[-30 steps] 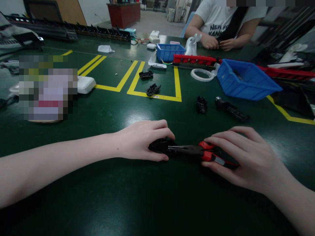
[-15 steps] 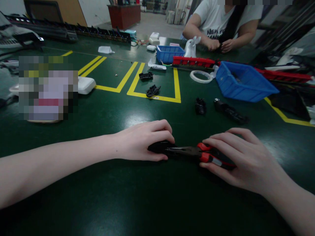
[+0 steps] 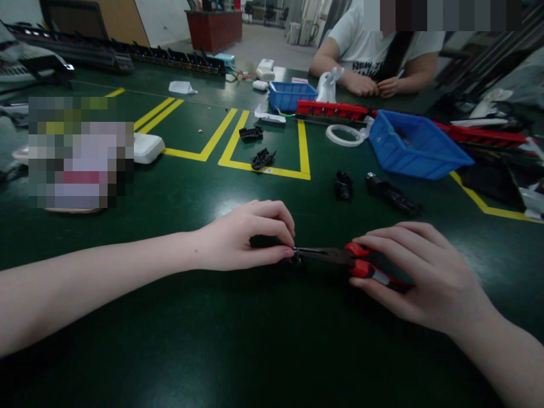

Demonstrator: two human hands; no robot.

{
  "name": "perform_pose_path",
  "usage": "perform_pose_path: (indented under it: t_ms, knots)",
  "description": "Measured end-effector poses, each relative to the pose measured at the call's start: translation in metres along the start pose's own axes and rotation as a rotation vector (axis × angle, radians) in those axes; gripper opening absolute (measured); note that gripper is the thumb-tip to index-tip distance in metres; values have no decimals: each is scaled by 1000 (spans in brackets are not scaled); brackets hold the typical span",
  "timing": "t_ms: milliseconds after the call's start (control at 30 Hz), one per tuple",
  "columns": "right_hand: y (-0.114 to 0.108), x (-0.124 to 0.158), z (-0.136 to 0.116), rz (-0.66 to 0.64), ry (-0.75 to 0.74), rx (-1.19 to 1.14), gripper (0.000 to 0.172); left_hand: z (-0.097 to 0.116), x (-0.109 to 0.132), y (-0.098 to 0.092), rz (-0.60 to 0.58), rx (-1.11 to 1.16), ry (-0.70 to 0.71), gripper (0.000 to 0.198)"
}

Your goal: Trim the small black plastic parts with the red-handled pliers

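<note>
Red-and-black handles of the pliers (image 3: 361, 265) are gripped by the right hand (image 3: 419, 277) at lower right of centre, the thin nose pointing left to a small black plastic part (image 3: 272, 245) that is pinched under the curled fingers of the left hand (image 3: 242, 238) at mid-frame. Both rest on the green table (image 3: 238, 340). Further up, two loose black parts (image 3: 343, 186) are seen right of centre, with a blue bin (image 3: 414, 148) at upper right and yellow floor-tape lines (image 3: 263, 167) above centre.

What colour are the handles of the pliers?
Red and black, on the pliers gripped by the right hand; seen in the head view.
</note>
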State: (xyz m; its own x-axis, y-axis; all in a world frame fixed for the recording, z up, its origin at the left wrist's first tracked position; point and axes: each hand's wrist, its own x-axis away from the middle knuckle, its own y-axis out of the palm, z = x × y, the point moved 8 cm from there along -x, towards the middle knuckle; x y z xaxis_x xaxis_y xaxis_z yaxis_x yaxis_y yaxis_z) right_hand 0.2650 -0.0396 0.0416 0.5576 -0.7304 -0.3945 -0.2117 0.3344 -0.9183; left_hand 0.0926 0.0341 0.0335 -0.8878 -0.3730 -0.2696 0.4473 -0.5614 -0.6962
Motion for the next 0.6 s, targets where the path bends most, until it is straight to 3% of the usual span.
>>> perform_pose_path:
  t_ms: [600]
  knots:
    - [6, -1, -2, 5, 40, -109, 33, -5, -2, 5, -37, 58, -34, 8]
